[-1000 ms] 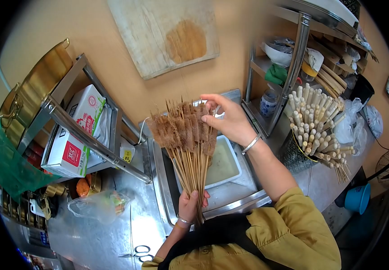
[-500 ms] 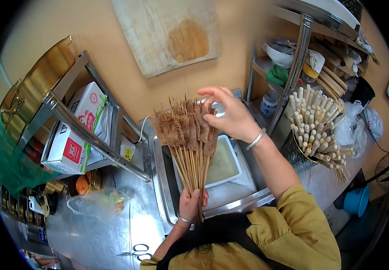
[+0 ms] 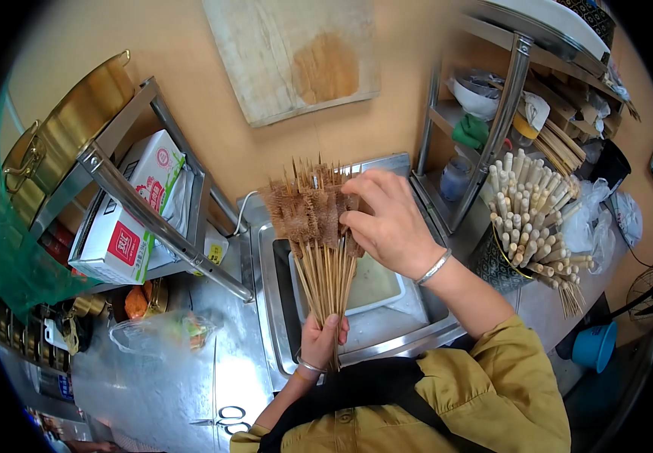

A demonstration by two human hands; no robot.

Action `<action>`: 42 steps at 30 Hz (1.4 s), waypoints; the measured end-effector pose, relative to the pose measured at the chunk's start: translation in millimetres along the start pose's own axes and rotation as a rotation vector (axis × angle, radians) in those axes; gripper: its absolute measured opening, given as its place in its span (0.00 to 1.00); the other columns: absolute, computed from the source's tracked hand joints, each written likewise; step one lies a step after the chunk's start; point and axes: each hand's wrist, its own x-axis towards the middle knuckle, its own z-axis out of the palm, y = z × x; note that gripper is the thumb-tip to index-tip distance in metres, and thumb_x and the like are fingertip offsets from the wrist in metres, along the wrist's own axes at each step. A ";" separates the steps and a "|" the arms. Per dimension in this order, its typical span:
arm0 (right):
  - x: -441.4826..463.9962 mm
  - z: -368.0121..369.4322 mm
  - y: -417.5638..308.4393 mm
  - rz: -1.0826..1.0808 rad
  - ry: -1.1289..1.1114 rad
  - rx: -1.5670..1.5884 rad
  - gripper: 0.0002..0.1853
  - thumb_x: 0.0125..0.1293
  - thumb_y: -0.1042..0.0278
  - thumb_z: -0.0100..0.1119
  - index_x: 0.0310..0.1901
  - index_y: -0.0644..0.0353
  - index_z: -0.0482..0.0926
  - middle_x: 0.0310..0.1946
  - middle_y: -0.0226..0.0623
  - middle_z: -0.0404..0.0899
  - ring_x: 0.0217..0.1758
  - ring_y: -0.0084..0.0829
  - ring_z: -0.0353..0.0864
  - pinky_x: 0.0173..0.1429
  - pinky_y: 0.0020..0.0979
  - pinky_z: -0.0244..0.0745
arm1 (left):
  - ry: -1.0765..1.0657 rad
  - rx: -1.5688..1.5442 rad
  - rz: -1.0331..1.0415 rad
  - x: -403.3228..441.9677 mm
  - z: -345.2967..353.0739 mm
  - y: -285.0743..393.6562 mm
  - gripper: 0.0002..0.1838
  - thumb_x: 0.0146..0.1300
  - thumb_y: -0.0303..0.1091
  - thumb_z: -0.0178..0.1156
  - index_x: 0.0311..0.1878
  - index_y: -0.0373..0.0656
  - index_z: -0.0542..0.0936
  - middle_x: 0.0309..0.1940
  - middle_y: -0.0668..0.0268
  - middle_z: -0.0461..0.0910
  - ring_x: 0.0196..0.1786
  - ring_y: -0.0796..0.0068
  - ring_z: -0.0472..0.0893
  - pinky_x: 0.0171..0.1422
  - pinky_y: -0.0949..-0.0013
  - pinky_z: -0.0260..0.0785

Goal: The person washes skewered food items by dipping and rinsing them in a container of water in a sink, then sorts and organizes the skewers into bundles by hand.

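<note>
My left hand (image 3: 322, 341) is closed round the lower ends of a bundle of wooden skewers (image 3: 325, 279). Brown, textured pieces of food (image 3: 308, 211) are threaded on their upper part, with the sharp tips sticking up. My right hand (image 3: 392, 223) is at the right side of the food, its thumb and fingers curled; whether they pinch a piece is hard to see. Beneath the bundle, a white tub (image 3: 375, 291) with cloudy liquid stands in the metal sink (image 3: 272, 302).
Scissors (image 3: 227, 420) and a plastic bag (image 3: 162, 332) lie on the left counter. A rack with a carton (image 3: 126, 226) and brass pots (image 3: 81, 113) rises at left. At right are a container of many sticks (image 3: 502, 264) and another metal rack (image 3: 502, 113). A board (image 3: 266, 60) leans on the wall.
My right hand has moved down and in towards the food, and its fingers have curled more. The bundle is still in my left hand. The view has shifted slightly.
</note>
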 end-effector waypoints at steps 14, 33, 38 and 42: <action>-33.1 19.3 -11.1 0.618 0.211 0.686 0.19 0.48 0.70 0.66 0.42 0.59 0.71 0.33 0.33 0.71 0.32 0.25 0.71 0.37 0.27 0.69 | -0.006 -0.173 -0.016 0.3 -8.4 -6.4 0.13 0.65 0.39 0.51 0.39 0.38 0.69 0.23 0.66 0.71 0.19 0.80 0.68 0.22 0.79 0.61; -66.9 79.7 -54.1 0.711 0.115 0.985 0.28 0.55 0.69 0.64 0.55 0.62 0.61 0.41 0.33 0.71 0.40 0.25 0.72 0.50 0.25 0.68 | -0.290 -0.526 -0.166 15.6 -29.0 0.9 0.16 0.55 0.40 0.63 0.33 0.43 0.66 0.12 0.73 0.61 0.10 0.84 0.59 0.14 0.80 0.51; -60.2 96.0 -45.6 0.786 -0.274 1.929 0.35 0.56 0.68 0.62 0.62 0.64 0.55 0.55 0.44 0.68 0.59 0.33 0.69 0.63 0.34 0.64 | -0.219 -0.320 -0.240 15.9 -14.6 9.1 0.13 0.56 0.35 0.62 0.32 0.43 0.66 0.13 0.72 0.64 0.12 0.83 0.62 0.16 0.80 0.53; -58.8 94.2 -48.0 0.916 -0.219 1.637 0.29 0.57 0.68 0.61 0.58 0.64 0.62 0.49 0.38 0.73 0.54 0.27 0.73 0.58 0.29 0.68 | 0.025 -0.010 -0.123 9.5 1.2 14.6 0.09 0.60 0.33 0.58 0.33 0.41 0.68 0.16 0.70 0.67 0.14 0.82 0.65 0.18 0.79 0.57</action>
